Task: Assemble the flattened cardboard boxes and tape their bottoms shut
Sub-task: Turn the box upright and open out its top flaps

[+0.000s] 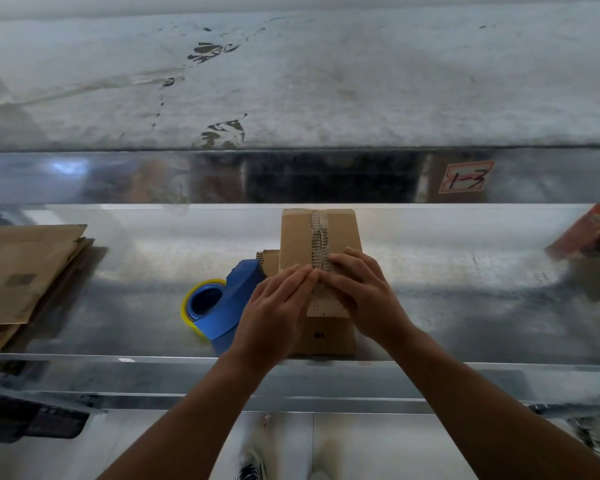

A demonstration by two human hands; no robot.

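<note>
A small brown cardboard box (298, 233) stands on the shiny metal table (447, 271), bottom side up, with a torn, taped seam running down its middle. My left hand (274, 306) and my right hand (361, 292) both lie flat on the near end of that seam, fingertips meeting over it, pressing on the flaps. A blue tape dispenser (232, 299) with a yellow-edged tape roll (201, 306) rests on the table just left of the box, beside my left hand. A stack of flattened cardboard boxes (25, 271) lies at the far left.
A reddish-brown box (589, 230) sits at the table's right edge. A raised metal ledge with a label reading 1-3 (465, 178) runs behind the table, with a worn grey surface beyond. The table's front rail (118, 362) runs below my arms.
</note>
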